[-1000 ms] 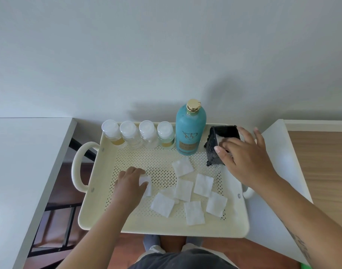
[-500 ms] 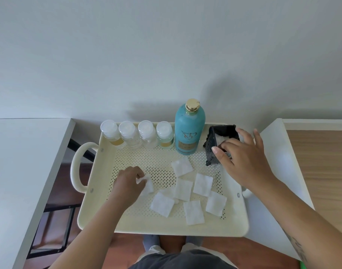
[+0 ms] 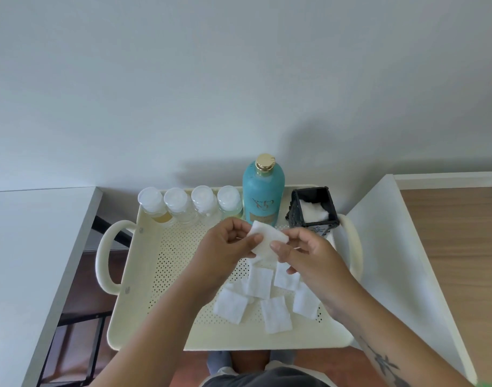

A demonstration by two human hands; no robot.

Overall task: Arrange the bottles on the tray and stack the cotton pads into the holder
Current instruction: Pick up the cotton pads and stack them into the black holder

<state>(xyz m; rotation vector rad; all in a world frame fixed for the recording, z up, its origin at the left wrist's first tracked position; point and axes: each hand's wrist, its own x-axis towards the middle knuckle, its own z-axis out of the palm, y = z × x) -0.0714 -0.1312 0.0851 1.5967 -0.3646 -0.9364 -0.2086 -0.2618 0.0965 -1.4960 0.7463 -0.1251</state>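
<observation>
A cream perforated tray [image 3: 166, 263] carries everything. Along its far edge stand several small clear bottles [image 3: 183, 203] with white caps and a tall teal bottle [image 3: 263, 192] with a gold cap. At the far right corner stands a black square holder [image 3: 324, 216] with white cotton pads inside. Over the tray's middle, my left hand [image 3: 225, 247] and my right hand [image 3: 309, 252] both pinch one white square cotton pad [image 3: 265, 238] between them. Several loose cotton pads [image 3: 275, 314] lie flat on the tray below my hands, some partly hidden by my right forearm.
The tray has loop handles, one at the left [image 3: 103, 255] and one at the right. A white tabletop [image 3: 24, 247] lies at the left, a white panel [image 3: 384, 247] and a wooden surface [image 3: 457, 247] at the right. A plain wall rises behind.
My right hand left the holder and came to the tray's middle. My left hand lifted a pad from the tray's left part and brought it up, so both hands now hold it.
</observation>
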